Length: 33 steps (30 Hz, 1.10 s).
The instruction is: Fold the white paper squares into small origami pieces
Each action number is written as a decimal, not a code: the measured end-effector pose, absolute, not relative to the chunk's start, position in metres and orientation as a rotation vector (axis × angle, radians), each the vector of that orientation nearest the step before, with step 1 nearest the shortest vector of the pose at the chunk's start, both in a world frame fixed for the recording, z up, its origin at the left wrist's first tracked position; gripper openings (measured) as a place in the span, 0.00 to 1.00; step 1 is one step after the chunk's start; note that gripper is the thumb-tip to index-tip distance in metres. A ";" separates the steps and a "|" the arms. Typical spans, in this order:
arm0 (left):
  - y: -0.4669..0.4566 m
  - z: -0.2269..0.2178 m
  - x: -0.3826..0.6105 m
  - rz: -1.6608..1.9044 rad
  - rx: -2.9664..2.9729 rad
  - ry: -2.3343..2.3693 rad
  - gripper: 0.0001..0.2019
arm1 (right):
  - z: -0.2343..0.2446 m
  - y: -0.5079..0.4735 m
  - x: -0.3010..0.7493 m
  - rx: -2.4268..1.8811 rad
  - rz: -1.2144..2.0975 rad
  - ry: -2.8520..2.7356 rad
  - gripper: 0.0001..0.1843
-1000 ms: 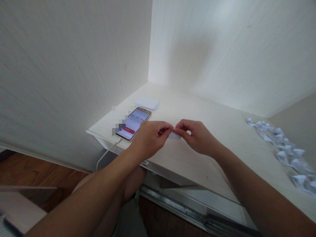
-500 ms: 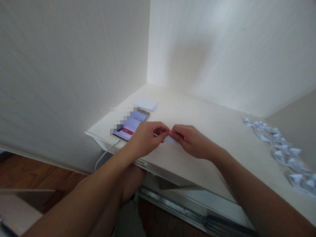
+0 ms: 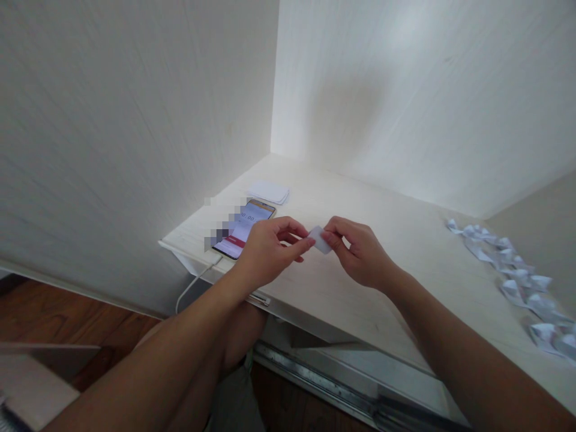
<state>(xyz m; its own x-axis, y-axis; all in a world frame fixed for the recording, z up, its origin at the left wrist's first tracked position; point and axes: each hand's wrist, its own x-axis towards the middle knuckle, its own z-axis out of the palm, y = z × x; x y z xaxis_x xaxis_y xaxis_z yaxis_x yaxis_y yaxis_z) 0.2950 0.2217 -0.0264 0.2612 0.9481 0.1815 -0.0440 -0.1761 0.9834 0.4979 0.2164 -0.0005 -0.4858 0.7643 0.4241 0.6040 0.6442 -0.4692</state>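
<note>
A small white piece of paper [image 3: 320, 239] is held a little above the pale wooden desk [image 3: 396, 240], pinched from both sides. My left hand [image 3: 270, 252] grips its left edge between thumb and forefinger. My right hand [image 3: 357, 252] pinches its right edge with curled fingers. Just left of my left hand lies a phone [image 3: 243, 228] with a lit timer screen.
A small stack of white paper sheets [image 3: 269, 191] lies behind the phone. Several folded paper pieces [image 3: 513, 270] sit in a row at the desk's right. A white cable [image 3: 193, 282] hangs from the phone over the desk edge. Walls close in at left and back.
The paper has been lifted slightly and turned between my fingers; both hands stay close together over the same spot of the desk.
</note>
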 end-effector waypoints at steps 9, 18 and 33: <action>0.225 -0.025 0.290 1.049 1.664 1.049 0.08 | -0.003 0.215 0.498 -0.988 0.158 -2.353 0.11; 0.226 -0.025 0.288 1.120 1.826 1.135 0.09 | -0.002 0.219 0.504 -0.963 0.118 -2.332 0.12; 0.220 -0.025 0.299 1.120 1.616 0.990 0.08 | -0.001 0.216 0.499 -0.969 0.206 -2.234 0.15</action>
